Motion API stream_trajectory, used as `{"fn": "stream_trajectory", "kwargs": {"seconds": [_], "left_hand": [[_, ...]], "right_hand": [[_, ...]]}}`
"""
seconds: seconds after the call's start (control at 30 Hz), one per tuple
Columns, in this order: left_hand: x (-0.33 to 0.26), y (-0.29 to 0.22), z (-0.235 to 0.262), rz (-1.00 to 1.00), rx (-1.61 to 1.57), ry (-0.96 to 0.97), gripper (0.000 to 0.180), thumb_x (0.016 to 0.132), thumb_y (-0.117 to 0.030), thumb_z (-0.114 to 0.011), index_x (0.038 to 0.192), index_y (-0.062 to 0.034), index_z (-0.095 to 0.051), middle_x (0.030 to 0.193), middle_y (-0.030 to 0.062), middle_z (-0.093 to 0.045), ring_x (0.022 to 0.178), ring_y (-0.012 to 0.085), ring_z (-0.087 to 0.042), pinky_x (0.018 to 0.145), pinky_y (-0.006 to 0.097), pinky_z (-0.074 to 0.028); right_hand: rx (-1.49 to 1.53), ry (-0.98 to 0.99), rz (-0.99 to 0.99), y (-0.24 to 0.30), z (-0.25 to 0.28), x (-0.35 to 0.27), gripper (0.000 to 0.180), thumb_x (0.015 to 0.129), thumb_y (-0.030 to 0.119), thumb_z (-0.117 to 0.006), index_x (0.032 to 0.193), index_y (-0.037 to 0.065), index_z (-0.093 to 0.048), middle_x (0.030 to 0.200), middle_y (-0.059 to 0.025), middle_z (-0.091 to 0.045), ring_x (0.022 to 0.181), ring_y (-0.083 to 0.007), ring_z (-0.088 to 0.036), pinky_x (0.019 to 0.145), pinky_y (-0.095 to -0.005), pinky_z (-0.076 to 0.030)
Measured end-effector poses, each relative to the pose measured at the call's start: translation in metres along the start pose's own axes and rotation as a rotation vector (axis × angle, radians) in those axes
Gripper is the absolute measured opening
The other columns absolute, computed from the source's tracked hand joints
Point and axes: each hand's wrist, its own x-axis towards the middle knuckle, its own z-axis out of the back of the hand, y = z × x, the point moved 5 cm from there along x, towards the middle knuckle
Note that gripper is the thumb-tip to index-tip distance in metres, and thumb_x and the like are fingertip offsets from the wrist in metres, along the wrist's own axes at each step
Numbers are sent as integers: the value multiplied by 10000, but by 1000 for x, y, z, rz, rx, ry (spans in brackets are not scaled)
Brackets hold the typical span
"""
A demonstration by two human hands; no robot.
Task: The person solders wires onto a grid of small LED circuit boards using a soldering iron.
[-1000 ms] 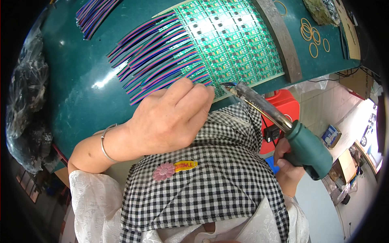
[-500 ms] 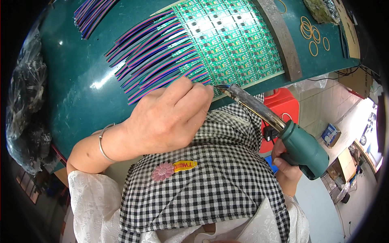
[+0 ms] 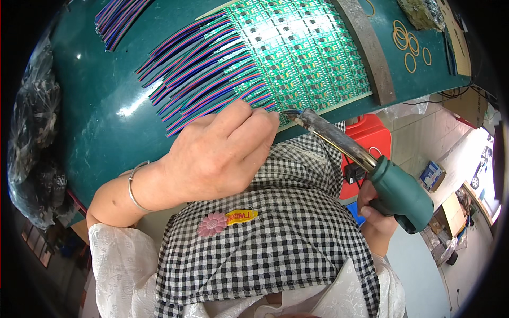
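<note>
A panel of green circuit boards (image 3: 307, 58) lies on the table, with rows of red, blue and black wires (image 3: 199, 66) along its left side. My left hand (image 3: 217, 151) is closed in a pinch on a wire at the panel's near edge; its fingers hide most of that wire. My right hand (image 3: 377, 220) grips the green handle of a soldering iron (image 3: 400, 191), partly hidden behind it. The iron slants up and left, its tip close beside my left fingertips at the near edge of the panel.
A metal bar (image 3: 371, 58) lies along the panel's right side. Rubber bands (image 3: 405, 42) are scattered beyond it. Another wire bundle (image 3: 119, 21) lies at far left, above clear plastic bags (image 3: 37, 132) at the table's left edge. Something red (image 3: 374, 138) stands below the table edge.
The soldering iron's handle and my right hand have shifted very slightly right, while the tip stays near the same spot. My left hand keeps its place.
</note>
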Motion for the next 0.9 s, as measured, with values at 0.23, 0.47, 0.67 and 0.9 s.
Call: {"fn": "stream_trajectory", "kwargs": {"seconds": [0.23, 0.47, 0.67, 0.9], "left_hand": [[2, -3, -1, -22, 25, -20, 405, 618, -19, -680, 1000, 115, -692, 871, 108, -571, 654, 187, -538, 492, 279, -453], [3, -3, 0, -21, 22, -19, 395, 629, -15, -684, 1001, 117, -691, 859, 106, -562, 654, 187, -538, 482, 280, -450], [3, -4, 0, -16, 31, -5, 399, 633, -20, -677, 1008, 116, -691, 859, 104, -561, 663, 190, -541, 485, 281, -457], [4, -4, 0, -15, 22, 18, 403, 640, -21, -668, 1018, 114, -691, 869, 104, -560, 668, 192, -541, 489, 281, -459]], "right_hand": [[191, 63, -85, 18, -33, 18, 526, 654, 145, -823, 1070, -27, -551, 854, -89, -572, 654, -167, -543, 517, -260, -439], [298, -39, -103, 1, -18, -2, 720, 690, 131, -891, 1290, -3, -516, 1047, -105, -648, 872, -169, -628, 669, -265, -516], [-136, 31, -87, -14, 3, -14, 714, 675, 241, -904, 1268, 43, -558, 1107, -87, -636, 924, -211, -628, 805, -329, -511], [-450, 46, -64, 5, -3, -7, 559, 673, 282, -868, 1134, 38, -668, 1102, -104, -633, 986, -286, -611, 866, -399, -484]]}}
